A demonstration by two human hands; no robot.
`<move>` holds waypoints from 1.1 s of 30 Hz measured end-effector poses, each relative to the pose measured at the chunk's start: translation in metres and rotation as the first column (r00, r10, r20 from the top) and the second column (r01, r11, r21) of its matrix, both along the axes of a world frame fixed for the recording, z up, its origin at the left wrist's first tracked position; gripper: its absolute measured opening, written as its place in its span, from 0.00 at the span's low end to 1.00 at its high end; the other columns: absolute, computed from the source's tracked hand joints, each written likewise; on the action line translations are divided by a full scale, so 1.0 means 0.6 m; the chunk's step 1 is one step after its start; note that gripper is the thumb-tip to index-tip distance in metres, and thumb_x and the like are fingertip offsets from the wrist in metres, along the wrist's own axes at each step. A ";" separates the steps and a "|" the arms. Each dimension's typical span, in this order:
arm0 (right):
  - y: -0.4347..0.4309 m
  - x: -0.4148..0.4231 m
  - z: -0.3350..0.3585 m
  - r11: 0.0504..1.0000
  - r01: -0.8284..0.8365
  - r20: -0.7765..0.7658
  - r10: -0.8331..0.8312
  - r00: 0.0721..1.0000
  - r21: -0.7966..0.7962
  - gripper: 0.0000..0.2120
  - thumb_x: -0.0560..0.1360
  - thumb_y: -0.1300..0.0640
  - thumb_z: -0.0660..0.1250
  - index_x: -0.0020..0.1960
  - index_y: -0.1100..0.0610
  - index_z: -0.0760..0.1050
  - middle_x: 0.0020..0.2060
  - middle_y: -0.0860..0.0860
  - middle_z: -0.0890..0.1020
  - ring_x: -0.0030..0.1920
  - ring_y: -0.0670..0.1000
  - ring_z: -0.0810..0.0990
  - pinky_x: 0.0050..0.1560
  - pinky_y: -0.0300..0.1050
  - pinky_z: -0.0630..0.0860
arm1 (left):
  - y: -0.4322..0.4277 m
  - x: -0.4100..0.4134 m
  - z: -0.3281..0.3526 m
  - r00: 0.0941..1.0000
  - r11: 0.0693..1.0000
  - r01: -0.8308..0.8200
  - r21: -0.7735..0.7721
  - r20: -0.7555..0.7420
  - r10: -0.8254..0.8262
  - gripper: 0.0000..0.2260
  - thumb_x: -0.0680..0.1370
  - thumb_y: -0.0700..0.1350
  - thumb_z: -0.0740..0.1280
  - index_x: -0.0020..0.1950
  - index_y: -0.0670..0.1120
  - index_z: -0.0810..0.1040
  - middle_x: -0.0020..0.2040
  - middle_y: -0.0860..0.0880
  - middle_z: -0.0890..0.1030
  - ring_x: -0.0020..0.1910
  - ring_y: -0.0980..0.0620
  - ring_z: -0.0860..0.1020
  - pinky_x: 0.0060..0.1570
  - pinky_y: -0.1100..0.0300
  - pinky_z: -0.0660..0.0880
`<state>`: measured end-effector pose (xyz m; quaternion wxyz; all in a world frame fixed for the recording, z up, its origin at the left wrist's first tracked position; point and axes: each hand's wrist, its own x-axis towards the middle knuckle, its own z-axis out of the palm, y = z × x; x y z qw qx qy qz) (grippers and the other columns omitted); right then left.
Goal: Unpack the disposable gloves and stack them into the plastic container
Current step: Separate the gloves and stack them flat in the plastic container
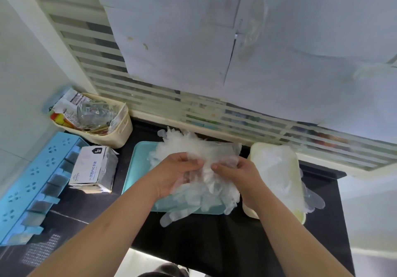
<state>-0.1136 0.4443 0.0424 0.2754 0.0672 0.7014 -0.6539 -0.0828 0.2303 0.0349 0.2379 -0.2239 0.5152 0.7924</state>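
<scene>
Left hand [171,174] and right hand [237,172] are pinching the gloves [193,145] with curled fingers over the teal tray [139,158], while the plastic container [256,147] is lying just right of the right hand, long axis running near-to-far.

I see my left hand [171,173] and right hand [236,175] both pinching the top of a loose heap of thin translucent plastic gloves [193,145]. The heap lies on a flat teal plastic tray [137,165] on the black counter [214,233]. Just right of the tray, a cream rectangular plastic container [251,211] holds flattened gloves, some glove fingers hanging over its right rim. An opened white cardboard glove box [92,167] stands left of the tray.
</scene>
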 end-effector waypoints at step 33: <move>0.387 -0.032 0.065 0.893 -0.335 0.128 0.386 0.914 -0.300 0.16 0.79 0.54 0.73 0.61 0.64 0.83 0.48 0.64 0.86 0.37 0.56 0.87 0.34 0.44 0.83 | 0.338 -0.142 -0.015 0.990 0.978 0.120 -0.170 -0.055 -0.131 0.06 0.78 0.34 0.73 0.52 0.42 0.79 0.52 0.43 0.86 0.49 0.53 0.86 0.45 0.62 0.81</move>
